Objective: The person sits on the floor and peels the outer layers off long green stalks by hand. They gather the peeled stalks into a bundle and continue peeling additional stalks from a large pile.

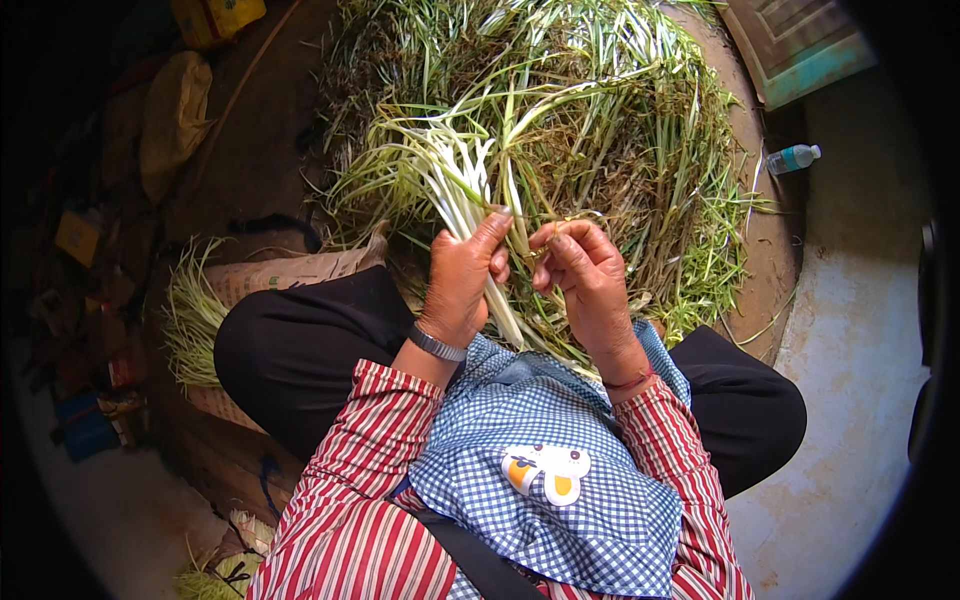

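Observation:
My left hand (466,274) is closed round a bunch of long leafy stalks (459,176) with pale white stems. The stem ends stick out below the fist, and thin green leaves fan out above. Close beside it on the right, my right hand (583,262) pinches a thin yellowed leaf strand (553,231) between thumb and fingers. Beyond both hands lies a large heap of similar green stalks (637,150), with brown, withered parts mixed in. A blue checked apron (555,420) covers my lap.
At my left knee, pale green stalks (191,322) lie on a printed sack (285,271). More bundled stalks (240,562) are at the lower left. A plastic bottle (793,159) lies right of the heap, near a door panel (802,45). Boxes and a yellowish bag (174,120) stand at the left.

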The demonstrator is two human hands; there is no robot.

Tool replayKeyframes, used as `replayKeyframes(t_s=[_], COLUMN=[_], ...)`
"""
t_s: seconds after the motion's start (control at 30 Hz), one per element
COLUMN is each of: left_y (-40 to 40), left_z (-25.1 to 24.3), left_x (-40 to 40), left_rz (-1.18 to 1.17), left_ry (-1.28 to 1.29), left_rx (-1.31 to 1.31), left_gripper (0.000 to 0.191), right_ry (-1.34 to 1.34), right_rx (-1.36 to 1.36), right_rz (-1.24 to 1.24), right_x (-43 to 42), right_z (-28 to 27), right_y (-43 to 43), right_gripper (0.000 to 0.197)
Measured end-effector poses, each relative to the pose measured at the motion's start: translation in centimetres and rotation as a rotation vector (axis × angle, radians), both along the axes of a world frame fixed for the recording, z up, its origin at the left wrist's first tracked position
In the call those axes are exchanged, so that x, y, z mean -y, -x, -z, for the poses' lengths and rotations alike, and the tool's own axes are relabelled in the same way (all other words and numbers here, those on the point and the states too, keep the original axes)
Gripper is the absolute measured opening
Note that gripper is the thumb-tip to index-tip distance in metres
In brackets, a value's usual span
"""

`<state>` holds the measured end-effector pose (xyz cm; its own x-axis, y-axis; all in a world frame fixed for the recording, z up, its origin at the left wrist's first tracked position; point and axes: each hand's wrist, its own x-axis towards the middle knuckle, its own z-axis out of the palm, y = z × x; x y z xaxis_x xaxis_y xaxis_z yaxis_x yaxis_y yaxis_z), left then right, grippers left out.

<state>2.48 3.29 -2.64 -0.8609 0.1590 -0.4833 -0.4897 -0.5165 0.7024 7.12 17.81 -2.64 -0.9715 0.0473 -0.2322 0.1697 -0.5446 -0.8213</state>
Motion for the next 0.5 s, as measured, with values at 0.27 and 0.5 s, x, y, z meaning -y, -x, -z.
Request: replayKeyframes(t_s=[0.27,0.5], left_y=[1.6,1.3], left_z=[-0.3,-0.1], left_x=[2.0,1.3], left_rz=[-0.181,-0.093], left_ry=[0.016,0.096], left_rx=[-0.138,-0.169], left_gripper=[0.004,0.006], right_ry=[-0.85,-1.269], right_rx=[-0.045,-0.079], right_rz=[-0.696,-0.931], right_x=[-2.1,-3.1], right_z=[2.4,3.7], right_y=[-3.4,-4.8], right_gripper=[0.014,0.017])
